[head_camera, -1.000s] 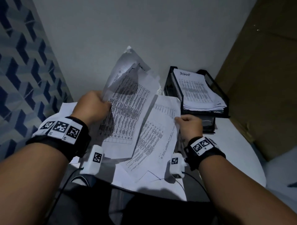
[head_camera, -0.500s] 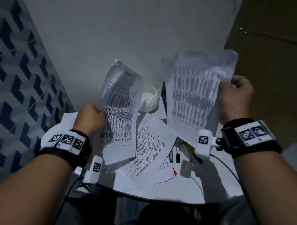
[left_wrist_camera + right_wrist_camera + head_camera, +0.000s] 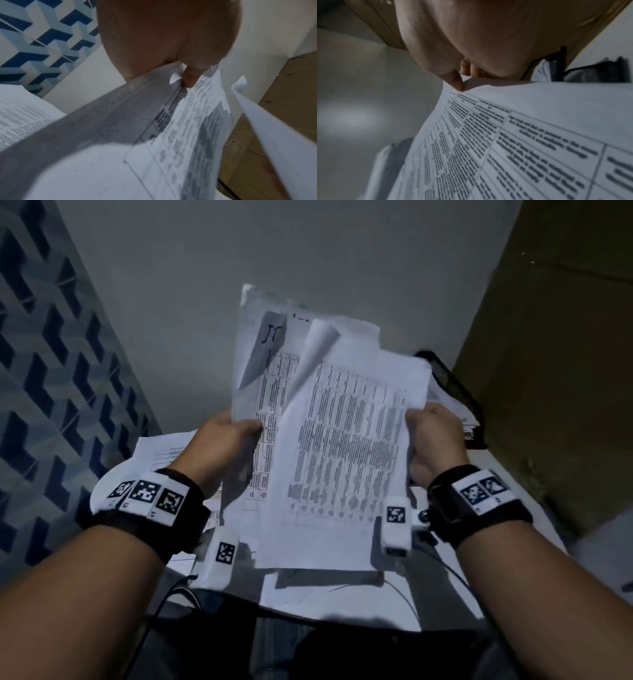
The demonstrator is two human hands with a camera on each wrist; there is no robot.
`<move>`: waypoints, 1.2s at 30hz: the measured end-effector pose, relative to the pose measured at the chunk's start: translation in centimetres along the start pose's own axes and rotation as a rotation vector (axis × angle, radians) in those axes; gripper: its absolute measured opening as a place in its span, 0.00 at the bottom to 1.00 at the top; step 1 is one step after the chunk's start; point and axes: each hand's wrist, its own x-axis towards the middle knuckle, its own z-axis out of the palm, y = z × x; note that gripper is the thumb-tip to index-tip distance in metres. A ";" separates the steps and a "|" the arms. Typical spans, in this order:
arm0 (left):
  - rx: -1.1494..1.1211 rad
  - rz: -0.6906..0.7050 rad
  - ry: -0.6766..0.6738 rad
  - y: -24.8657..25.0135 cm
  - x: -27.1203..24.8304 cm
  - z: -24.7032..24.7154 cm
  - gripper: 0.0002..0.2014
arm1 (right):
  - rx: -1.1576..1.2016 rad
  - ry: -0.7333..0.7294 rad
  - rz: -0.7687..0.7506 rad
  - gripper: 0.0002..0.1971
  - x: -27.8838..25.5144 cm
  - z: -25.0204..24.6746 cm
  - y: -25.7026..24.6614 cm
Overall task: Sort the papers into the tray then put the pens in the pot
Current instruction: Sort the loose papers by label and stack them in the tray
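Both hands hold printed papers upright in front of me over the table. My left hand [image 3: 229, 436] grips the left edge of a back sheaf of papers [image 3: 263, 364]; its thumb [image 3: 188, 77] presses into the sheets [image 3: 197, 121]. My right hand [image 3: 433, 436] pinches the right edge of the front sheet [image 3: 342, 460], which overlaps the left sheaf; thumb and finger [image 3: 453, 79] meet on its corner [image 3: 505, 128]. The black mesh tray [image 3: 448, 378] with stacked papers peeks out behind the right hand, also the tray [image 3: 594, 74] in the right wrist view. Pens and pot are hidden.
More loose papers [image 3: 164, 453] lie on the white table [image 3: 452, 577] under and left of my hands. A blue patterned wall [image 3: 51, 371] stands to the left, a grey wall behind, and a brown cardboard panel [image 3: 555, 354] to the right.
My right hand has brought its raised sheet down and left, so that it now overlaps the papers in my left hand. The pot and pens seen before are now covered.
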 end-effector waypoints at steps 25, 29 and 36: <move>0.747 0.175 0.073 -2.1 2.2 -2.5 0.08 | -0.563 0.111 0.432 0.30 4.0 -0.8 16.7; 0.771 0.177 0.071 -2.5 2.1 -2.3 0.10 | -0.698 0.119 0.365 0.23 3.8 -1.3 17.4; 0.801 0.133 0.105 -2.4 2.6 -3.1 0.10 | -0.526 0.086 0.013 0.10 2.3 1.5 10.5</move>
